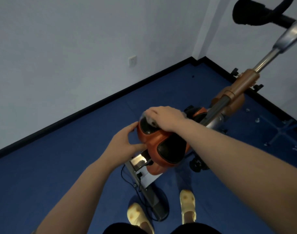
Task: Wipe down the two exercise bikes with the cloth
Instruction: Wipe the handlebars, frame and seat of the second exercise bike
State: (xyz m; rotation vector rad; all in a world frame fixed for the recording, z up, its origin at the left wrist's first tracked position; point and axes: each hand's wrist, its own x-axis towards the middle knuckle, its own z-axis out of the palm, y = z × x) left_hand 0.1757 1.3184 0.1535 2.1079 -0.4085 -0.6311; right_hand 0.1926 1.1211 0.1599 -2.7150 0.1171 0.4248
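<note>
Head view, looking down at an orange exercise bike [232,95] on blue floor [51,166], in a corner with white walls [76,39]. Wall socket [132,61] on the left wall, well apart from the bike.

Left hand [125,144]: fingers spread, curled loosely around the left edge of the saddle [161,144], fingertips touching its orange side. Bracing it, not a full clench.

Saddle: orange with black pads, sits centre frame, nose pointing toward the bike's post.

Right hand [164,118]: palm down on the far left part of the saddle, pressing a grey cloth [150,121] onto one black pad. Cloth mostly hidden under the hand, only a fuzzy edge shows below the fingers and a wisp at the wrist side.

Below the saddle: metal rear base rail [149,191] with a black cable [127,178] looping beside it. Person's feet in pale yellow slippers [187,205] on either side of the rail.

Right: chrome stem runs up to black handlebars [255,12] at top right corner. Second bike not clearly in view.
</note>
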